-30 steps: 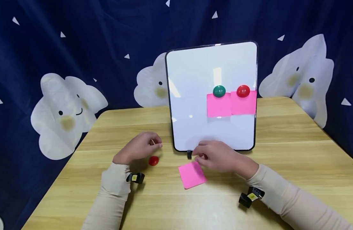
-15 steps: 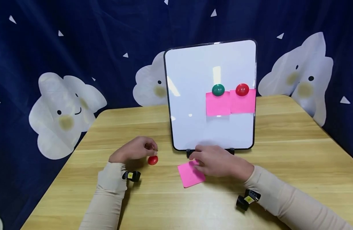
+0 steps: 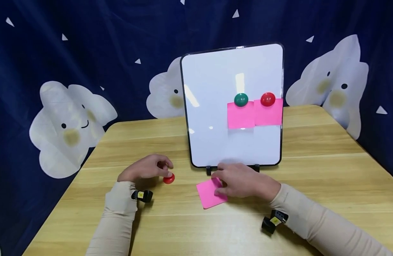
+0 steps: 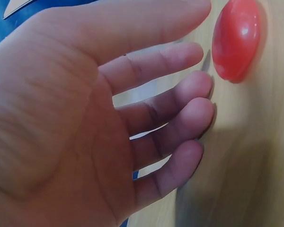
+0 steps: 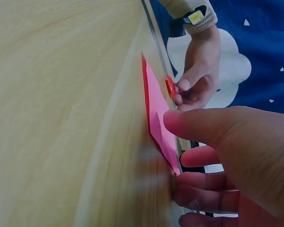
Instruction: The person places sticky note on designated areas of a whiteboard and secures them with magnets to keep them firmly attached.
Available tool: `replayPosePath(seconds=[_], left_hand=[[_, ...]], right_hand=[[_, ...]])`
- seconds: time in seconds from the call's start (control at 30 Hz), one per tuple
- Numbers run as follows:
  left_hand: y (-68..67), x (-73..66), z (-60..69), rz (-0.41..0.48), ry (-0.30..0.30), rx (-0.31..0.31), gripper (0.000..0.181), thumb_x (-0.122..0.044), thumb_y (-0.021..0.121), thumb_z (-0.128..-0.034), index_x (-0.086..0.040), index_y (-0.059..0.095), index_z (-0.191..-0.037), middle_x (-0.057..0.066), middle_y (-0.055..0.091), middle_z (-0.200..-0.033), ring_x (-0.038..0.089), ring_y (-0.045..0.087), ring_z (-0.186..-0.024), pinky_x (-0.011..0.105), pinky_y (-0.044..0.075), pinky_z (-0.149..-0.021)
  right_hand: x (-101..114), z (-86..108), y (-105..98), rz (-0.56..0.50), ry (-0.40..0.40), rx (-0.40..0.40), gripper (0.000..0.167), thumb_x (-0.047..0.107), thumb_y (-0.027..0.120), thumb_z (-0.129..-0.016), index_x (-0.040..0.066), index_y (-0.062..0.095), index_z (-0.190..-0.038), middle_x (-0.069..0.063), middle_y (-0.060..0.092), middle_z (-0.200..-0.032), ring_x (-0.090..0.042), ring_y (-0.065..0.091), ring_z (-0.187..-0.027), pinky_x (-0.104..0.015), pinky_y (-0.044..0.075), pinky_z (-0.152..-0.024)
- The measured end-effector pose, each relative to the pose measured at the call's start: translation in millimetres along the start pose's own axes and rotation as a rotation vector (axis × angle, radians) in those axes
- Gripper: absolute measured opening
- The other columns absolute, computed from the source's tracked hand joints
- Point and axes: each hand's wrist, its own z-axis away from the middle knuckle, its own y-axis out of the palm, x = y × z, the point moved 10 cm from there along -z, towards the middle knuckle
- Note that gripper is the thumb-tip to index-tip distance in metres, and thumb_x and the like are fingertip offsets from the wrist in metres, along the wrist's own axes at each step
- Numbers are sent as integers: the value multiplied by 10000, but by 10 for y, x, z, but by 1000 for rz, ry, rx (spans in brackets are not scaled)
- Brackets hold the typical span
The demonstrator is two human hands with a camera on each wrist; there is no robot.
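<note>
By the left hand (image 3: 148,168) lies a round red magnet (image 3: 169,179) on the table. In the left wrist view, the fingers are loosely bent beside the magnet (image 4: 237,42), with a small gap between; nothing is held. My right hand (image 3: 242,180) is over the right side of a pink sticky note pad (image 3: 206,195), covering its far right corner. The right wrist view has the thumb above the pad (image 5: 156,106) and the other fingers near its far edge; whether they touch it is hard to tell.
A whiteboard (image 3: 209,89) with a black frame stands behind the hands on small black feet (image 3: 208,170). On it a green magnet (image 3: 241,100) and another red magnet (image 3: 268,99) hold two pink notes (image 3: 268,115). A dark blue cloud-print curtain (image 3: 119,32) hangs behind the wooden table (image 3: 183,227).
My left hand has come down and slightly left, to the red magnet. The right hand has lowered over the pink pad. The camera view has shifted slightly.
</note>
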Motion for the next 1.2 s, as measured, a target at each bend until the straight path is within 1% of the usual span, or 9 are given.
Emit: replayPosePath(seconds=[0.17, 0.37, 0.53, 0.67, 0.77, 0.87, 1.0, 1.13, 1.2], left_hand=[[-5, 6, 14, 27, -3, 10, 355, -281, 776, -873, -68, 675, -1138, 45, 639, -917, 213, 569, -868, 388, 437, -869], [-10, 23, 7, 20, -5, 18, 340, -257, 763, -881, -62, 671, -1143, 47, 628, -926, 222, 555, -877, 386, 434, -839], [-4, 38, 3, 28, -1, 16, 328, -246, 758, -885, -57, 671, -1139, 47, 623, -933, 221, 551, -884, 382, 432, -833], [13, 44, 14, 32, -7, 20, 332, -251, 758, -887, -60, 670, -1144, 50, 624, -947, 224, 548, -895, 385, 429, -835], [13, 51, 14, 29, -17, 17, 341, -259, 766, -876, -71, 671, -1145, 46, 626, -988, 226, 551, -925, 390, 430, -858], [7, 49, 7, 23, -21, 17, 334, -253, 776, -864, -75, 673, -1128, 45, 630, -1004, 230, 550, -938, 388, 433, -872], [16, 28, -1, 13, -2, 34, 311, -212, 780, -857, -54, 670, -1101, 59, 627, -964, 238, 538, -910, 381, 440, -843], [25, 25, -2, 0, 7, 48, 297, -188, 782, -854, -56, 667, -1094, 55, 614, -943, 235, 531, -896, 372, 440, -822], [33, 26, 2, -3, 1, 52, 289, -184, 783, -855, -66, 667, -1092, 50, 612, -938, 233, 533, -892, 370, 442, -818]], right_hand=[[-5, -2, 3, 5, 6, 15, 221, 440, 735, -885, 238, 647, -873, 90, 469, -821, -76, 439, -739, -249, 399, -631], [-47, -4, 13, -60, 38, 29, 198, 408, 746, -884, 239, 653, -931, 80, 497, -872, -70, 466, -758, -258, 428, -660], [-62, -18, 19, -91, 23, -5, 158, 335, 755, -894, 227, 661, -960, 79, 507, -900, -68, 472, -769, -264, 435, -672], [-55, -25, 4, -97, -8, -50, 105, 263, 754, -901, 226, 658, -922, 86, 535, -897, -63, 476, -786, -260, 446, -690], [-51, -25, -18, -109, -23, -84, 98, 197, 743, -903, 224, 650, -892, 97, 542, -878, -64, 479, -792, -264, 451, -705], [-70, -27, -30, -134, -12, -103, 107, 167, 720, -910, 230, 639, -880, 126, 537, -857, -65, 485, -797, -264, 451, -716], [-113, -39, -28, -185, 13, -108, 131, 141, 694, -915, 238, 620, -868, 159, 544, -830, -62, 510, -800, -271, 466, -725], [-146, -56, -30, -213, 30, -108, 134, 124, 687, -919, 227, 611, -878, 154, 567, -831, -67, 537, -812, -296, 486, -740], [-162, -62, -34, -219, 41, -108, 113, 134, 684, -927, 221, 618, -896, 150, 580, -838, -69, 551, -821, -306, 493, -753]])
